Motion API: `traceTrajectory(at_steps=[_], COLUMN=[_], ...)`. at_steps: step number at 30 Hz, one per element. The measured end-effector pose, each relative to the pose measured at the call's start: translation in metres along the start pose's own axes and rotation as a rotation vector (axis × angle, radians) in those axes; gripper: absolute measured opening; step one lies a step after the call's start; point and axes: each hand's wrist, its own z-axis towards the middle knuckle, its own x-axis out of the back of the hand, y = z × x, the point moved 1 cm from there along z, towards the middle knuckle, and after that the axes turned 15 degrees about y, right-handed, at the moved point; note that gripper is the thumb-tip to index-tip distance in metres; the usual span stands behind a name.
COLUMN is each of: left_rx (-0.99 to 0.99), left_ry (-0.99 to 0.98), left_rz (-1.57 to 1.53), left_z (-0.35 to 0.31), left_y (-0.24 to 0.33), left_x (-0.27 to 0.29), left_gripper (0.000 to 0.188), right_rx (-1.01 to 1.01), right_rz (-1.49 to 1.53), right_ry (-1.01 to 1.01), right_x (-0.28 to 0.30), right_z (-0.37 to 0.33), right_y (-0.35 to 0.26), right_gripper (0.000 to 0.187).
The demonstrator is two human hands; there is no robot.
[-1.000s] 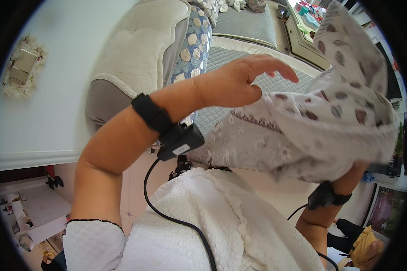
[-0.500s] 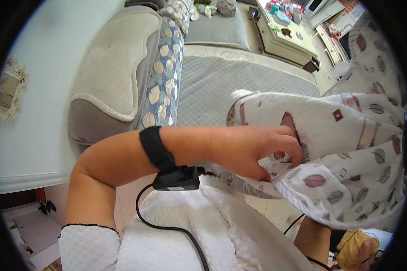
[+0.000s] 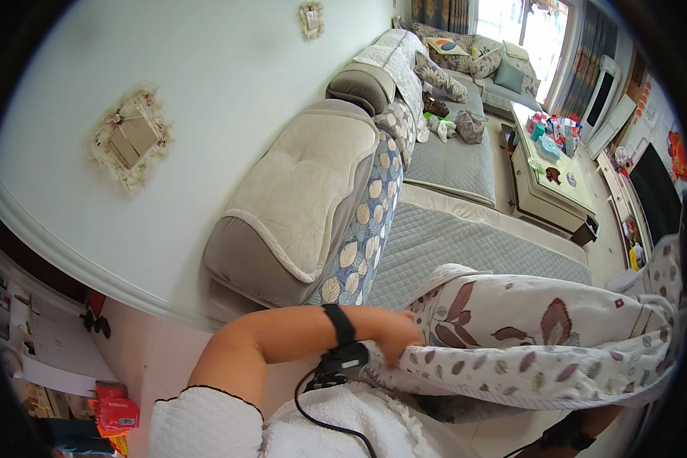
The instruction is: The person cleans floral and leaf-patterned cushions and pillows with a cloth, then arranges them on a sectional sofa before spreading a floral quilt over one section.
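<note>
A white quilt [image 3: 504,313] printed with brown and grey leaves hangs in folds across the right side, over the near end of the sofa. At its left edge my left hand [image 3: 398,334] is closed on the cloth; the fingertips are partly hidden and a little blurred. A black strap with a small box and cable sits on my left wrist. My right forearm [image 3: 603,420], also strapped, reaches up at the lower right beneath the quilt. The quilt hides my right hand, so its fingers do not show.
The grey quilted sofa seat [image 3: 473,256] lies beyond the quilt, with a cushioned armrest [image 3: 298,191] at its left. A cream coffee table [image 3: 546,183] holding several things stands farther right. Red packages [image 3: 116,408] are at the lower left, and a framed wall ornament [image 3: 130,141] hangs above.
The view has swung upward and left, bringing in more wall and room. My left hand has gone from the quilt's folded corner to its left edge, and the quilt is spread out longer.
</note>
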Motion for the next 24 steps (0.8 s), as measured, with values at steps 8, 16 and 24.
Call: traceTrajectory(at_steps=[8,16,24], left_rx=[0.229,0.260,0.273], left_ry=[0.841,0.724,0.519], left_rz=[-0.846,-0.979,-1.388], left_z=[-0.086,-0.170,-0.198], left_y=[-0.037,-0.019,-0.101], left_x=[-0.016,0.029,0.005], left_gripper=[0.032,0.031,0.029], right_rx=[0.052,0.036,-0.039], right_rz=[-0.225,-0.304,-0.040], right_ry=[-0.303,-0.569,-0.571], right_x=[-0.024,-0.048,-0.128], right_z=[-0.060,-0.139,-0.160], right_y=[0.012,0.021,-0.115], right_gripper=[0.026,0.027,0.019])
